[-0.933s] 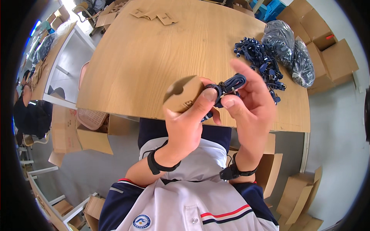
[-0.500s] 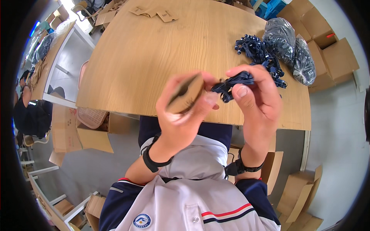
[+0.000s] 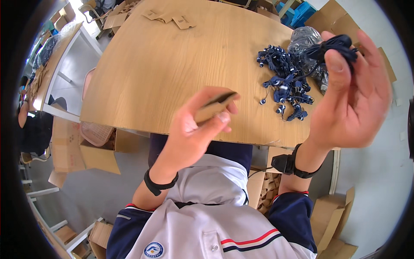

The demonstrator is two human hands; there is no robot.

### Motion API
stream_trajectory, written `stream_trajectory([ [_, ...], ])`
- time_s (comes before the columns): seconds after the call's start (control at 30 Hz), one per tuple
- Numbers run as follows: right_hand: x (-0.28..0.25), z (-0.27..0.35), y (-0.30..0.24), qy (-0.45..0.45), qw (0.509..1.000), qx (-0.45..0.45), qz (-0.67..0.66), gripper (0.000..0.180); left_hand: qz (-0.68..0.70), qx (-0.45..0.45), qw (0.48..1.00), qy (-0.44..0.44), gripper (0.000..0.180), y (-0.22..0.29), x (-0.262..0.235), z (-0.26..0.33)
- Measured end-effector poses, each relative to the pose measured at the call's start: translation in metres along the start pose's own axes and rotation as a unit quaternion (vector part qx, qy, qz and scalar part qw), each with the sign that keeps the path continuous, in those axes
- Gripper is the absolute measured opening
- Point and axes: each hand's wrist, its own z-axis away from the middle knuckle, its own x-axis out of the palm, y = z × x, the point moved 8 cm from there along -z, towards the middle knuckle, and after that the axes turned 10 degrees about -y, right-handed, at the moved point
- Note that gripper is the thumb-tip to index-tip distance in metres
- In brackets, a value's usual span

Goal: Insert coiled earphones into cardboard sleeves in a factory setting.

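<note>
My left hand (image 3: 189,129) is closed round a small brown kraft-paper box (image 3: 207,114), its dark open end tilted up, above the table's near edge. Raised at the right, my right hand (image 3: 355,101) pinches a coiled dark blue earphone cable (image 3: 338,46) between thumb and fingers, well apart from the box. Beyond that hand, a pile of dark blue earphones (image 3: 282,80) with pale tips lies on the table. The hand hides part of the bags behind it.
The wooden table (image 3: 185,64) bears several flat kraft pieces (image 3: 183,21) at its far left and a clear plastic bag (image 3: 304,39) at its right. Below the near edge stands a carton with kraft pieces (image 3: 269,190). Another carton (image 3: 101,157) holds a pink basket (image 3: 97,133).
My right hand has moved up and right with the coiled cable, away from the kraft box. My left hand has shifted slightly and still holds the box. More of the earphone pile shows.
</note>
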Motion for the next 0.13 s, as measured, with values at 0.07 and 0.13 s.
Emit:
stream_trajectory([
  [0.07,-0.0014,0.0032,0.0080,0.063,0.980,-0.047,0.184,0.031,-0.019,-0.010,1.000,-0.005,0.029,-0.0048,0.0009,0.0035],
  [0.13,-0.0032,-0.0040,0.0046,0.041,0.979,-0.011,0.197,0.038,-0.082,-0.052,0.994,-0.043,0.031,-0.0123,0.0073,0.0042],
])
